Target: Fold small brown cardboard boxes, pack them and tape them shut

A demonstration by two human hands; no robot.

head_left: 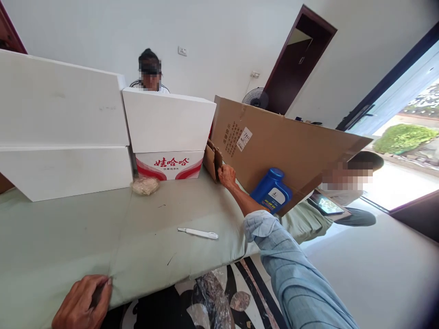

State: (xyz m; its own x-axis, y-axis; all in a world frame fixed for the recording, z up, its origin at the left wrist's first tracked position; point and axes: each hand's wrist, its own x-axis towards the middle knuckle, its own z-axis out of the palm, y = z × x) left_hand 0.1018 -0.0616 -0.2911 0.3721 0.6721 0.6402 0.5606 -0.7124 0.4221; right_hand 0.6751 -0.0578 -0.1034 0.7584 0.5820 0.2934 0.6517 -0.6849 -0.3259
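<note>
My right hand reaches to the back of the table, its fingers closed on the edge of a small folded brown cardboard piece. That piece stands between a white and red carton and a large upright cardboard sheet. Near my right forearm, a blue plastic bottle with a white label leans against the sheet. My left hand rests at the table's front edge, fingers curled, with nothing visible in them. Between the hands lies a white-handled scalpel.
White boxes are stacked at the left. A clear wrapped bundle lies before the carton on the green-covered table. One person is behind the boxes; another person is at the right, beside a tablet.
</note>
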